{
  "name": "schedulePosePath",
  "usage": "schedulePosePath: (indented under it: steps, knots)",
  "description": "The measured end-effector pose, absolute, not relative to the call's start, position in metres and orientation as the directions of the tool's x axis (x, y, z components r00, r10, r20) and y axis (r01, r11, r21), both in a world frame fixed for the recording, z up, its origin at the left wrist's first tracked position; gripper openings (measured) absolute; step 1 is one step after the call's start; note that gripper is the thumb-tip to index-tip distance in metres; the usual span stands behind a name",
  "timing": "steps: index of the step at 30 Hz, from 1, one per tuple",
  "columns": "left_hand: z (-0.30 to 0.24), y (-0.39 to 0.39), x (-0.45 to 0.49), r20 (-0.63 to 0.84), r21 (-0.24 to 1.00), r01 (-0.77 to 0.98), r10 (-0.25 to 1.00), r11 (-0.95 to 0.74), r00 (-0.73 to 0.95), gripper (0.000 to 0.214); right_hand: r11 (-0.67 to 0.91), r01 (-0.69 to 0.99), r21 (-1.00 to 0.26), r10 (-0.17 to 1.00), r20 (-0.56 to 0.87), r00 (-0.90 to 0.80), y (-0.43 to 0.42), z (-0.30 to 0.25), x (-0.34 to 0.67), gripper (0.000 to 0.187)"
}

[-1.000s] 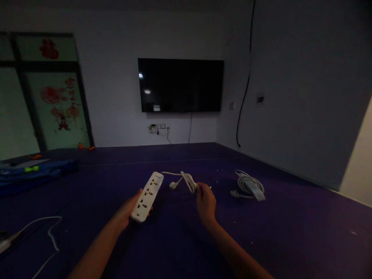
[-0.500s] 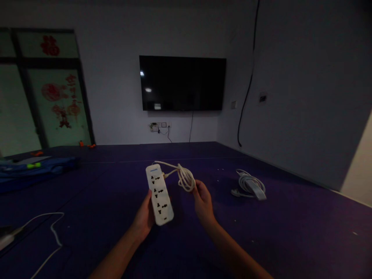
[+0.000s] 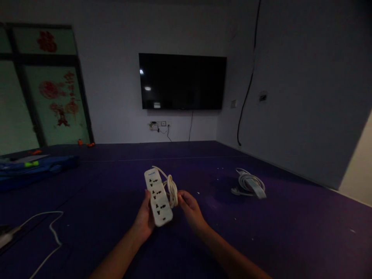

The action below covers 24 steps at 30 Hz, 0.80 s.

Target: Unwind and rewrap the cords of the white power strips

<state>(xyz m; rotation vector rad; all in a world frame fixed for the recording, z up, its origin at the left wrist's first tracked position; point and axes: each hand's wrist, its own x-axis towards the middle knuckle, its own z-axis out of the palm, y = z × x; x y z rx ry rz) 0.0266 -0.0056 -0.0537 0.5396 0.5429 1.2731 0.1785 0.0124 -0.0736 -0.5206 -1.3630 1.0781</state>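
Note:
A white power strip (image 3: 158,197) with three socket groups on its face is tilted up in front of me. My left hand (image 3: 145,215) grips it by the left edge, thumb on the side and the other fingers hidden behind. Its white cord (image 3: 172,190) is wound into a coil beside the strip's right edge. My right hand (image 3: 190,209) is closed on the lower right of that coil, pinching it between thumb and fingers. Whether the coil touches the strip's side I cannot tell.
Another power strip (image 3: 254,188), wrapped in its cord, lies on the purple floor (image 3: 215,240) to the right. A white cable (image 3: 55,232) runs along the left. Blue cloth (image 3: 58,164) lies farther back left. A television (image 3: 183,82) hangs on the far wall.
My right hand has brought the cord coil leftward and slightly down, up against the power strip's right side. The left hand keeps its hold, with the strip slightly lower at its top.

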Motion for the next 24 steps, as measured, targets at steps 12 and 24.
schedulePosePath:
  steps: [12,24]
  knots:
    - [-0.048,-0.006,0.027,-0.238,0.738,-0.632,0.967,0.238,0.087,0.039,0.095,-0.484,-0.870,0.952,0.221,-0.211,0.019,-0.091,0.168,0.018]
    - [-0.053,0.018,-0.008,-0.238,0.901,-0.398,0.965,0.176,-0.111,0.025,0.325,-0.104,-0.940,0.941,0.333,-0.065,0.022,-0.094,0.171,0.035]
